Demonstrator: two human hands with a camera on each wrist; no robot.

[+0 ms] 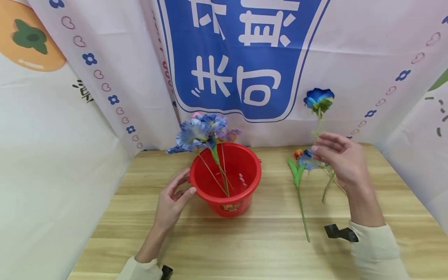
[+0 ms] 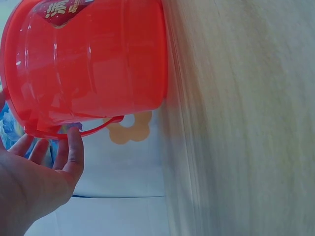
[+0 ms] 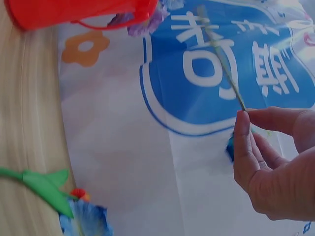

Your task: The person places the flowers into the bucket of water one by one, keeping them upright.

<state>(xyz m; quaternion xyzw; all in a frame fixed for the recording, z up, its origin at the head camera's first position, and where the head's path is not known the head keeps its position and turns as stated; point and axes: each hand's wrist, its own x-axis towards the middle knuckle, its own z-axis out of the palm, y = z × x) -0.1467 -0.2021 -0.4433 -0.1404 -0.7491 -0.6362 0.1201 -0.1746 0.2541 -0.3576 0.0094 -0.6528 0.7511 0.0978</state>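
Wood-grain tabletop [image 1: 269,249]; white printed cloth [image 1: 353,77] hung behind, bearing blue lettered panel [image 1: 233,46].

Comprises one light wood-grain table [image 1: 273,233], backed by white cloth [image 1: 350,58]. Includes blue printed panel [image 1: 234,54] with white characters, orange fruit print [image 1: 31,39].

Your left grip [image 2: 37,182] reaches in from the lower left, its fingers loosely bent and one fingertip over the thin handle [image 2: 98,129] of the red bucket [image 2: 98,64]. The bucket appears sideways, rim at the left and base against the pale wood-grain tabletop [image 2: 246,118], which fills the right of your view. A dark red label [image 2: 61,11] with light characters sits on its wall, near the top edge. Blue petals [image 2: 11,129] show behind your fingers. Beyond the handle, an orange flower print [image 2: 122,135] marks the white backdrop [image 2: 113,169].
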